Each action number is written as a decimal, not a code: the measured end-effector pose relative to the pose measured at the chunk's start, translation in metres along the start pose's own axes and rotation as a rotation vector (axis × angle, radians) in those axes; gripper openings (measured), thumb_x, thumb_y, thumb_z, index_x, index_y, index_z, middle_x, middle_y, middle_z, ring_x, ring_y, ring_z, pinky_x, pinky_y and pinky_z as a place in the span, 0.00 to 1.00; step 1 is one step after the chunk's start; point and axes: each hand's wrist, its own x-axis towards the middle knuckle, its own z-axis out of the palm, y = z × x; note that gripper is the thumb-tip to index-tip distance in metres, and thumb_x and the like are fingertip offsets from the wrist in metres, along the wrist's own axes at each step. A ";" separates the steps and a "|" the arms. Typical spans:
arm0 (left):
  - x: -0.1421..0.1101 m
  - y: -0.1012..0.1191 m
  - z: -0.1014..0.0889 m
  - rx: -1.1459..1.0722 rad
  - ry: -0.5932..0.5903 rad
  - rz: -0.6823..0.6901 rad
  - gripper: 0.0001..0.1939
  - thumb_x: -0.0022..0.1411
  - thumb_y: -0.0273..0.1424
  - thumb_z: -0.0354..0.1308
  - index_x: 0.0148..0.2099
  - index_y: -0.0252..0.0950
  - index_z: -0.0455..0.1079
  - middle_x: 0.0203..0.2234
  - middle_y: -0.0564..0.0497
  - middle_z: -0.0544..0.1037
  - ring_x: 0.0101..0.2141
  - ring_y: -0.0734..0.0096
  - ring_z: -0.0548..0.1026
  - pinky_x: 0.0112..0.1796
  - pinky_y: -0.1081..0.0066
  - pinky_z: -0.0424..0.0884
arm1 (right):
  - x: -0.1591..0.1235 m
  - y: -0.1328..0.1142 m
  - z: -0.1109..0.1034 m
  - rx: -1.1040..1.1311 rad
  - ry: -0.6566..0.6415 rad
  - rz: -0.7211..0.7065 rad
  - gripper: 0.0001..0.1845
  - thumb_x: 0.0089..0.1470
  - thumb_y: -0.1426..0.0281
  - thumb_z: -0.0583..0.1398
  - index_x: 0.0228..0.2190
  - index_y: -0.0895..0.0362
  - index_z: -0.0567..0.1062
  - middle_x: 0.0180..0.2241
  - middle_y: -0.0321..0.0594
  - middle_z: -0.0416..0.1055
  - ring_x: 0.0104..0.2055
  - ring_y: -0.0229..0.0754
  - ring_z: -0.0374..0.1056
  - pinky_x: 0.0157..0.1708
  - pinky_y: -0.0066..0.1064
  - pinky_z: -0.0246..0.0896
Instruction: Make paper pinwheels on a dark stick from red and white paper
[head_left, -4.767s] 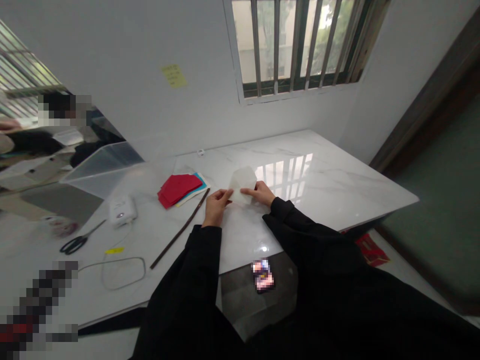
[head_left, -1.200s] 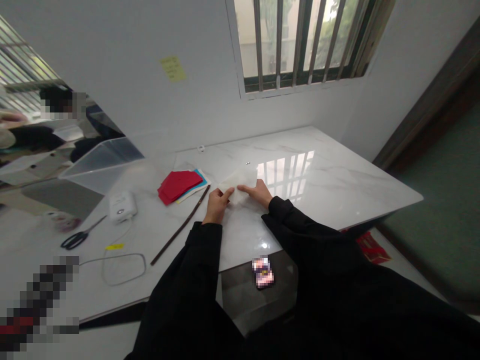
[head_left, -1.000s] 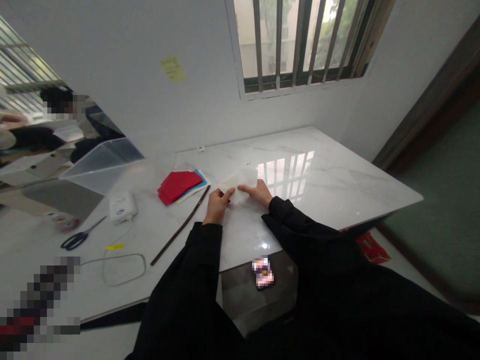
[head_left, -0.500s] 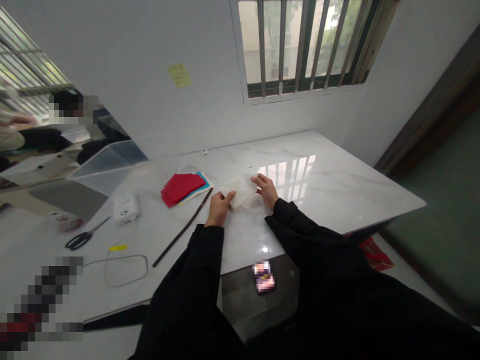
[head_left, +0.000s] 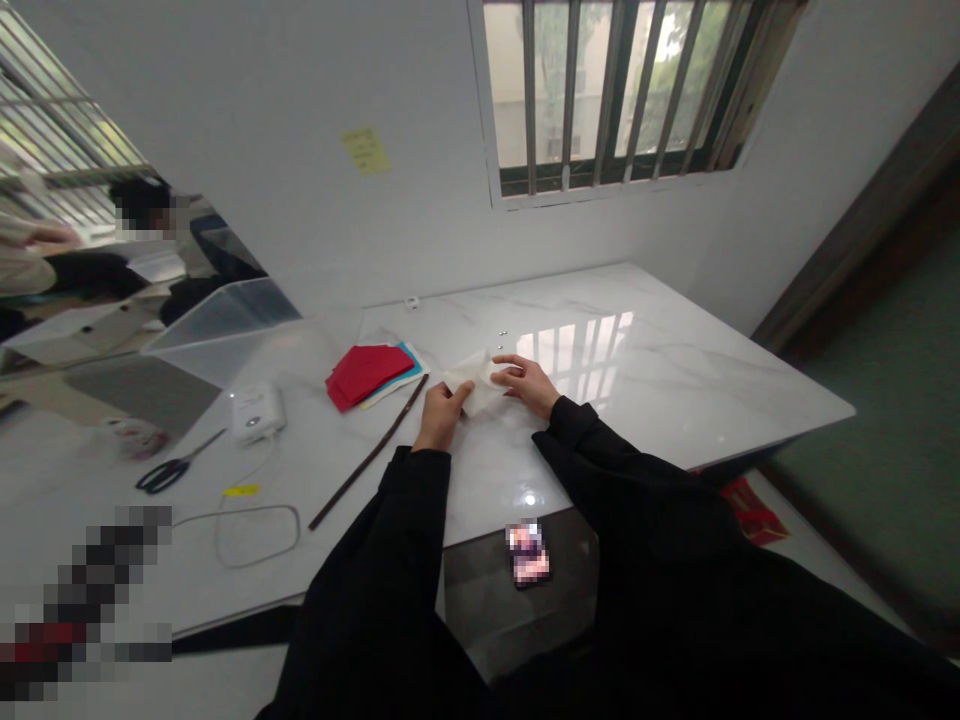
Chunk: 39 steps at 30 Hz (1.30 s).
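Observation:
A folded white sheet of paper (head_left: 474,382) lies on the marble table top (head_left: 660,385), its corner pointing up and to the right. My left hand (head_left: 442,417) rests on its lower left part, pinching it between thumb and fingers. To the right, my right hand (head_left: 527,385) lies flat with its fingers spread a little, the fingertips at or just beside the sheet's right edge. Both black sleeves run down out of the picture. Beyond my left hand sits a stack of red paper (head_left: 363,375) on a teal sheet (head_left: 405,358).
A dark brown strip (head_left: 370,452) lies left of my left hand. Further left are a white device (head_left: 256,413), black-handled scissors (head_left: 166,476), a thin cable loop (head_left: 259,535) and a clear plastic box (head_left: 225,320). A blurred phone (head_left: 529,553) lies below the table edge. A mirror on the left reflects a person.
My right hand has slid right and lifted off the white sheet, which now looks narrower and more pointed. The whole view has shifted slightly.

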 end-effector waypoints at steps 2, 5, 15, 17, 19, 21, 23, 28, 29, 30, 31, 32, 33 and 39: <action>-0.001 0.002 0.001 0.012 0.006 0.006 0.32 0.45 0.49 0.74 0.44 0.28 0.81 0.36 0.40 0.85 0.36 0.57 0.81 0.39 0.64 0.75 | 0.002 0.003 -0.001 -0.019 -0.016 -0.001 0.27 0.39 0.57 0.76 0.40 0.56 0.80 0.32 0.37 0.77 0.35 0.39 0.73 0.33 0.29 0.66; -0.003 0.005 0.001 0.078 0.015 0.001 0.28 0.46 0.47 0.74 0.42 0.28 0.81 0.32 0.43 0.84 0.31 0.61 0.78 0.32 0.68 0.72 | 0.004 0.007 -0.003 -0.065 -0.040 -0.009 0.27 0.44 0.48 0.73 0.34 0.58 0.81 0.31 0.38 0.77 0.33 0.37 0.72 0.32 0.28 0.65; -0.004 0.005 0.001 0.052 -0.038 -0.005 0.31 0.45 0.50 0.75 0.43 0.30 0.81 0.33 0.43 0.84 0.34 0.57 0.80 0.37 0.65 0.74 | 0.004 0.011 -0.004 -0.072 -0.105 -0.021 0.26 0.36 0.54 0.77 0.33 0.58 0.81 0.30 0.39 0.80 0.32 0.40 0.73 0.35 0.31 0.68; -0.004 0.005 0.002 0.043 -0.045 -0.007 0.32 0.45 0.51 0.75 0.43 0.29 0.81 0.34 0.42 0.85 0.35 0.56 0.80 0.38 0.64 0.75 | 0.004 0.011 -0.004 -0.054 -0.110 -0.018 0.26 0.37 0.54 0.77 0.34 0.58 0.82 0.32 0.40 0.81 0.32 0.40 0.74 0.36 0.32 0.68; -0.005 0.006 0.002 0.039 -0.058 -0.005 0.33 0.44 0.51 0.76 0.44 0.29 0.82 0.35 0.41 0.85 0.36 0.55 0.81 0.39 0.63 0.75 | 0.004 0.011 -0.005 -0.049 -0.117 -0.016 0.27 0.38 0.54 0.77 0.36 0.59 0.83 0.32 0.41 0.81 0.32 0.39 0.74 0.37 0.32 0.68; -0.007 0.008 0.003 0.028 -0.080 0.000 0.33 0.44 0.51 0.77 0.44 0.29 0.82 0.36 0.41 0.85 0.37 0.54 0.81 0.41 0.62 0.76 | 0.004 0.011 -0.005 -0.072 -0.113 -0.013 0.27 0.39 0.53 0.76 0.36 0.60 0.84 0.32 0.42 0.81 0.31 0.39 0.74 0.36 0.32 0.68; -0.008 0.010 0.004 0.014 -0.098 -0.006 0.34 0.44 0.51 0.77 0.45 0.29 0.82 0.37 0.41 0.86 0.37 0.54 0.82 0.42 0.61 0.76 | 0.005 0.012 -0.006 -0.093 -0.110 -0.011 0.27 0.39 0.52 0.76 0.35 0.60 0.84 0.31 0.42 0.81 0.31 0.40 0.73 0.36 0.33 0.68; -0.011 0.014 0.005 -0.010 -0.093 -0.031 0.36 0.44 0.52 0.77 0.47 0.28 0.81 0.37 0.40 0.86 0.39 0.52 0.82 0.43 0.59 0.77 | 0.006 0.013 -0.007 -0.134 -0.111 -0.035 0.25 0.39 0.53 0.76 0.33 0.60 0.84 0.31 0.42 0.80 0.31 0.40 0.72 0.35 0.33 0.66; -0.011 0.014 0.005 -0.014 -0.089 -0.031 0.37 0.44 0.52 0.77 0.47 0.28 0.81 0.37 0.40 0.86 0.39 0.52 0.82 0.43 0.59 0.77 | 0.006 0.012 -0.007 -0.149 -0.106 -0.041 0.24 0.40 0.54 0.76 0.33 0.60 0.84 0.30 0.41 0.80 0.30 0.39 0.70 0.33 0.32 0.65; -0.011 0.014 0.005 -0.017 -0.086 -0.032 0.37 0.44 0.52 0.78 0.47 0.28 0.81 0.37 0.40 0.86 0.39 0.51 0.82 0.43 0.59 0.77 | 0.005 0.012 -0.007 -0.162 -0.103 -0.046 0.24 0.40 0.54 0.76 0.33 0.60 0.84 0.29 0.41 0.79 0.29 0.39 0.69 0.32 0.32 0.63; -0.011 0.014 0.005 -0.019 -0.083 -0.032 0.37 0.44 0.52 0.78 0.47 0.28 0.82 0.37 0.40 0.86 0.39 0.51 0.82 0.43 0.59 0.77 | 0.005 0.011 -0.007 -0.173 -0.101 -0.051 0.23 0.41 0.54 0.75 0.32 0.60 0.84 0.28 0.41 0.79 0.28 0.38 0.68 0.30 0.31 0.62; -0.010 0.014 0.005 -0.020 -0.082 -0.032 0.37 0.43 0.52 0.78 0.47 0.28 0.82 0.37 0.40 0.86 0.39 0.51 0.82 0.43 0.59 0.77 | 0.005 0.010 -0.007 -0.183 -0.098 -0.055 0.23 0.41 0.55 0.75 0.32 0.61 0.84 0.27 0.40 0.78 0.27 0.37 0.66 0.29 0.30 0.60; -0.010 0.014 0.005 -0.018 -0.083 -0.031 0.37 0.43 0.51 0.78 0.47 0.28 0.82 0.37 0.40 0.86 0.39 0.52 0.82 0.43 0.59 0.78 | 0.005 0.010 -0.008 -0.195 -0.095 -0.056 0.23 0.41 0.55 0.75 0.31 0.61 0.84 0.26 0.40 0.77 0.25 0.36 0.65 0.28 0.30 0.58; -0.009 0.012 0.004 -0.013 -0.093 -0.023 0.36 0.43 0.52 0.78 0.46 0.28 0.82 0.36 0.41 0.86 0.39 0.52 0.82 0.43 0.60 0.78 | 0.005 0.008 -0.007 -0.263 -0.071 -0.017 0.23 0.42 0.55 0.75 0.29 0.63 0.83 0.21 0.38 0.72 0.22 0.34 0.59 0.22 0.28 0.51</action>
